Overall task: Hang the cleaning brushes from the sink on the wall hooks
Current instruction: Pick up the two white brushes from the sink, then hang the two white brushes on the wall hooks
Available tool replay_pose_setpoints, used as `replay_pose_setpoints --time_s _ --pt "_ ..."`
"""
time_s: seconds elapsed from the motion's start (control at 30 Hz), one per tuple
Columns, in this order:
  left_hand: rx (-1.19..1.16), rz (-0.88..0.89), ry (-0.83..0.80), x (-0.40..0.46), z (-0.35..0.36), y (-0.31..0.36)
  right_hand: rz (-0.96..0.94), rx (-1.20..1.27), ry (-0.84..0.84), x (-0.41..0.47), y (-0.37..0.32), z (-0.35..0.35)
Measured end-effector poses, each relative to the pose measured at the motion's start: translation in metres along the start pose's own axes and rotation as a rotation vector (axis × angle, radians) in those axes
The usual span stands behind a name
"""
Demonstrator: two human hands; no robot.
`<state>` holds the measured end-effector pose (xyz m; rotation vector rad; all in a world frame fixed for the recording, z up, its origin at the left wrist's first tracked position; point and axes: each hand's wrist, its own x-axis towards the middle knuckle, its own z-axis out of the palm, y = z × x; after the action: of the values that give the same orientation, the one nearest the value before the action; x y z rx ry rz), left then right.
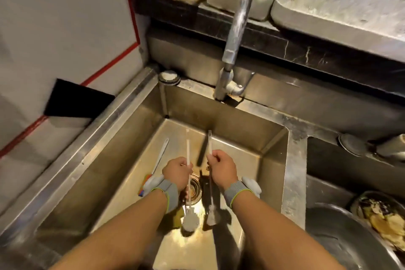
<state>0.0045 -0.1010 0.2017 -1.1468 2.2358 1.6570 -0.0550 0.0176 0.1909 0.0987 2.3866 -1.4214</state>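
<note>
Both my fists are closed on brush handles over the sink (122, 138): left hand (178, 170) grips left brush (190, 221), right hand (221, 165) grips right brush (211, 217). Long axes run near-far, bristle heads toward me, handle tips away. Third brush (161, 155) lies on the basin floor just left of my left hand, so left is nearer. Wall hooks aren't in view; judging the lift goes up and away from the basin

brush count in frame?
3. One in the left hand grip, brush; one in the right hand, brush; one lying in the sink, brush. More may be hidden.
</note>
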Motion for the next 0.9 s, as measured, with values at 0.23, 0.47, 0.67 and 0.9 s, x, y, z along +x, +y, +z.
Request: replay_pose_setpoints --time_s 0.23,0.47,0.67,0.9 --pt "-0.081 0.207 0.211 -0.058 -0.145 0.113 -0.386 0.147 -0.091 -0.039 -0.183 -0.003" --pt "-0.215 0.403 0.377 -0.133 -0.256 0.211 -0.629 0.229 -0.057 -0.091 -0.342 -0.029" --pt "-0.355 0.530 0.360 -0.170 -0.291 0.273 -0.661 0.369 -0.098 -0.113 -0.419 -0.040" --pt "-0.354 0.521 0.401 -0.166 -0.300 0.316 -0.654 0.433 -0.129 -0.096 -0.450 -0.042"
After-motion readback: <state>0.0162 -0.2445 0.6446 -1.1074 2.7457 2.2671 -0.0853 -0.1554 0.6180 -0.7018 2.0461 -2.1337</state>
